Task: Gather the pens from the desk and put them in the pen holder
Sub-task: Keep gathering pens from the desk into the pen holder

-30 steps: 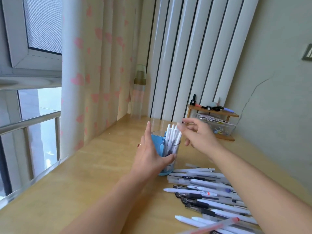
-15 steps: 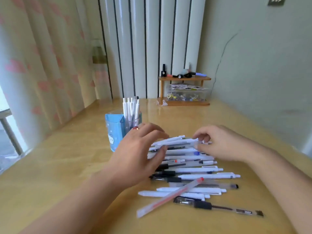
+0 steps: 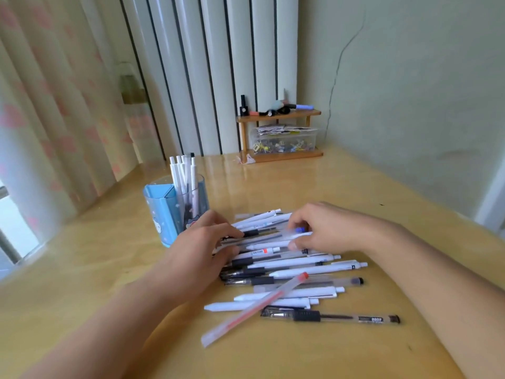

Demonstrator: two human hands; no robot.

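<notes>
Both hands, left (image 3: 200,248) and right (image 3: 328,228), pinch pens (image 3: 287,265) from the pile on the surface beside the holder (image 3: 175,212); light, stiff, slippery barrels, probably best bunched mid-barrel.

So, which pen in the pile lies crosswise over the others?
The translucent pen with the red cap. It lies diagonally across the white pens at the near end of the pile, while the rest lie roughly parallel.

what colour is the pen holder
Light blue, partly clear, pen holder, seen in the head view.
</notes>
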